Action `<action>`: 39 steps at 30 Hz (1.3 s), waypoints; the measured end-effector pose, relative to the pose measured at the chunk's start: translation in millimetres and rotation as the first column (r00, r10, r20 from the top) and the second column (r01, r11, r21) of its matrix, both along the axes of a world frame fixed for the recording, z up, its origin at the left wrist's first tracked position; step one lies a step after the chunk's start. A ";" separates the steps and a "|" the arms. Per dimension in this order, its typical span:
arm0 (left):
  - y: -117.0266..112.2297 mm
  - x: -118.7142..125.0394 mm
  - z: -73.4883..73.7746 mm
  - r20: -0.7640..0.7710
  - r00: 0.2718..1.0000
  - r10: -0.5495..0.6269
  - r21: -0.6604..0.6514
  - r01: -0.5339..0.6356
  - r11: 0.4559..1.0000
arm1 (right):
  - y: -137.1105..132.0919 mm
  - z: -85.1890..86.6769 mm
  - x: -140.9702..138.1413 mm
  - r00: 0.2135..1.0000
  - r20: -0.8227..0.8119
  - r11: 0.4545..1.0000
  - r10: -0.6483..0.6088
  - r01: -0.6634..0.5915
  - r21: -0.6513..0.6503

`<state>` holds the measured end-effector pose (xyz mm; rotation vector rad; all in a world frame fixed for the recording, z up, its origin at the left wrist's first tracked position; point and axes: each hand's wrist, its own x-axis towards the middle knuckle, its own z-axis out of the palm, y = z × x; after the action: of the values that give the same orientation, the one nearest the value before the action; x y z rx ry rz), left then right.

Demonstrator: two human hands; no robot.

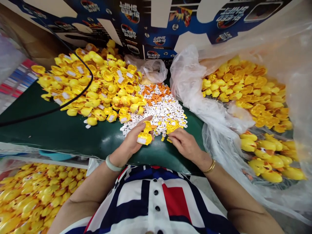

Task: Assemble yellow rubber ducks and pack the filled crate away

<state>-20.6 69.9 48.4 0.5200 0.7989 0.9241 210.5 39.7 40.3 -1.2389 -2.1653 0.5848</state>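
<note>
Head view, single frame. 2 bare hands work over a dark green tabletop (73,131).

Left hand (133,138): fingers and thumb closed around a yellow plastic toy duck shell (145,135), held clamped against the palm, a white patch showing at its lower end. The shell sits at the near edge of a spread of small white plastic pieces (156,115). Pale green bangle (112,163) on the wrist.

Right hand (184,144): fingers lie close together, low at the near edge of the same spread, just beside a few loose yellow pieces (173,126). Whether they pinch a small piece: cannot tell. Gold bracelet (209,167) on the wrist.

Orange plastic duck bills (156,94) lie at the far end of the white spread. A large heap of open yellow duck shells (83,84) lies left of it on the table. Black cable (73,100) runs across that heap's left side.

Clear plastic bag (187,84) at right holds yellow duck shells (243,86); assembled yellow ducks (270,159) lie nearer. More yellow ducks (36,195) fill a bin at lower left. Printed blue carton (156,29) stands beyond the table.
</note>
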 end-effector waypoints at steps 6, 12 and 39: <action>10.1 7.9 -2.3 0.053 0.998 -0.020 0.048 0.017 0.999 | -9.9 -19.1 -18.4 0.877 0.473 0.996 0.079 -0.090 0.001; 13.5 18.6 -6.2 0.103 0.994 0.026 0.016 -0.028 0.999 | 2.2 -22.4 -26.6 0.779 0.616 0.992 0.116 -0.117 -0.039; 13.9 55.8 -4.5 0.032 0.961 0.274 -0.063 -0.272 0.960 | 1.9 -22.4 -24.0 0.984 0.116 0.913 0.137 -0.171 0.371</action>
<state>35.1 83.8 43.9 0.3435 0.8717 1.1591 186.5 41.6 17.9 -0.9038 -2.3238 0.1562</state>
